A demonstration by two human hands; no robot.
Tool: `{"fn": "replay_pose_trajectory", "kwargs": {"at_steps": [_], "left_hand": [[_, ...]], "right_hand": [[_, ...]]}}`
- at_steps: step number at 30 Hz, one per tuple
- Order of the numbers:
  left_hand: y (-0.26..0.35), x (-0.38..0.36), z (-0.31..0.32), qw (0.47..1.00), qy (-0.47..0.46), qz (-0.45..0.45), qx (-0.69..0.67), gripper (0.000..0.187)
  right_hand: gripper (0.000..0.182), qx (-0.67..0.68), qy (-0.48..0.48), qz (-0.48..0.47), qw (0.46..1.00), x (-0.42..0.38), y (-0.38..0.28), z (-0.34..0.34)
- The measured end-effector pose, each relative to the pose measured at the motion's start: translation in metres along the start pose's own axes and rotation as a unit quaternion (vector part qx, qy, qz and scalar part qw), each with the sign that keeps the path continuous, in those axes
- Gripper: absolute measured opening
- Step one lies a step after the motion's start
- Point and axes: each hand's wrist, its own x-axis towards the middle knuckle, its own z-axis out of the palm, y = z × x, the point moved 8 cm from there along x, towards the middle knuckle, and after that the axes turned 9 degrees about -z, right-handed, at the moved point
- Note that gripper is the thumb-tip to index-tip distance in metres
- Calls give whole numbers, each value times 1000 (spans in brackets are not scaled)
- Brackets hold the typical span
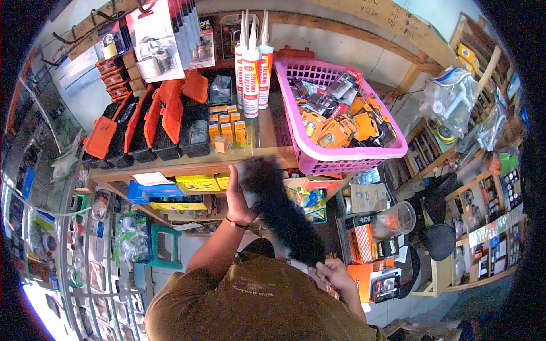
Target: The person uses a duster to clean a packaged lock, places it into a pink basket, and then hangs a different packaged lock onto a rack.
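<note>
A black feather duster (281, 213) is held in both hands just below the front edge of the counter (261, 152), its fluffy head raised to the counter's lip and its handle end angled down toward the body. The left hand (238, 196) is laid flat against the fluffy head, fingers (232, 177) pressed together and pointing up at the edge; the right hand (335, 273) is wrapped around the handle end, fingers curled shut on it. By the look of things, the dusting is judged to be in hand rather than finished: the head is only at the counter's front edge, and the counter top beyond it is not being touched by the duster. On that top, black cases with orange lids (151, 128) are lined up at the left, small orange boxes (226, 126) sit in the middle, and a pink basket (341, 156) of carded packs fills the right. Behind the boxes three sealant tubes (252, 62) are stood upright; "SILICONE SEALANT" can be read down their red-and-white labels, smaller print being too fine to make out. Hand-written marks are seen on the wooden beam (387, 14) above, roughly "YOW", not reliably legible. On the brown shirt (256, 307) a faint print is shown upside down and cannot be read with certainty.
</note>
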Motion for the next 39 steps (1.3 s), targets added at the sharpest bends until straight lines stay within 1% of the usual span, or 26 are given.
{"fn": "replay_pose_trajectory", "kwargs": {"at_steps": [1, 2, 3, 5, 6, 7, 9, 11, 13, 15, 17, 18, 19, 21, 23, 24, 25, 26, 28, 29, 31, 33, 34, 35, 37, 39], "left_hand": [[4, -4, -9, 993, 110, 15, 47, 73], [5, -3, -23, 987, 146, 23, 61, 71], [2, -2, -30, 987, 146, 21, 61, 71], [-8, 5, -12, 998, -57, -7, -33, 69], [-6, 5, -9, 997, -65, 8, -33, 65], [-7, 5, -6, 997, -66, 7, -33, 65], [0, -3, -28, 988, 141, 50, 29, 61], [-1, -3, -37, 991, 126, 33, 39, 60], [-5, 1, -21, 997, -64, 16, -46, 63], [-5, -4, -19, 998, -34, 23, -39, 63], [-6, -8, -20, 994, 108, 7, -26, 62], [-2, -4, -25, 991, 126, 31, 35, 62], [-6, -4, -26, 991, 127, 27, 35, 62], [-12, -4, -24, 994, 103, 23, -28, 61], [-20, 2, -28, 999, -41, 12, -13, 63], [-20, 0, -22, 1000, -18, 10, -14, 63], [-19, -3, -11, 1000, 4, 8, -15, 64], [-18, -2, -15, 994, 107, -3, -32, 65], [-18, -1, -20, 994, 107, 6, -35, 63], [-21, 1, -22, 995, 98, -3, -32, 62], [-28, 5, -12, 997, -47, -16, -57, 61], [-29, 3, -14, 997, -40, -12, -67, 64], [-27, 1, -14, 998, 20, -9, -60, 64], [-25, -3, -19, 995, 82, -5, -53, 65], [-26, 0, -25, 993, 101, 7, -58, 65], [-30, -1, 8, 993, -72, -15, -91, 65]], "right_hand": [[40, 1, 0, 2, 1000, -2, 0, 0], [39, 31, -47, 6, 998, -4, -3, 8], [38, 61, -93, 8, 994, -8, -7, 16], [38, -24, -96, -9, 995, -11, -11, 18], [38, 9, -77, 0, 997, -13, -8, 18], [39, 42, -58, 8, 997, -14, -5, 17], [40, 10, -16, 8, 1000, -12, 2, 12], [37, -45, -13, -55, 997, -8, 5, 14], [37, -103, -54, -59, 991, -9, -4, 22], [37, -20, -50, -72, 996, -10, -16, 27], [36, -22, -11, -48, 999, -11, 1, 22], [35, 2, 12, -41, 999, -13, -9, 22], [35, 27, 36, -33, 998, -15, -13, 21], [36, -63, 0, -91, 994, -15, -3, 20], [37, -68, -70, -69, 993, -19, -10, 30], [39, 43, -15, -44, 998, -25, -29, 30], [39, 44, -13, -43, 998, -24, -23, 30], [38, 77, 18, -27, 997, -23, -9, 27], [38, 109, 51, -10, 993, -25, -4, 23], [38, 54, 3, -21, 998, -27, -12, 28], [38, -3, -45, -32, 998, -27, -12, 33], [39, -13, -22, -19, 1000, -27, 4, 29], [39, -42, 46, -54, 997, -29, -7, 20], [39, -43, 44, -53, 997, -29, -6, 22], [39, 35, 58, -60, 996, -30, -2, 24], [39, -18, -12, -33, 999, -30, 10, 24]]}}
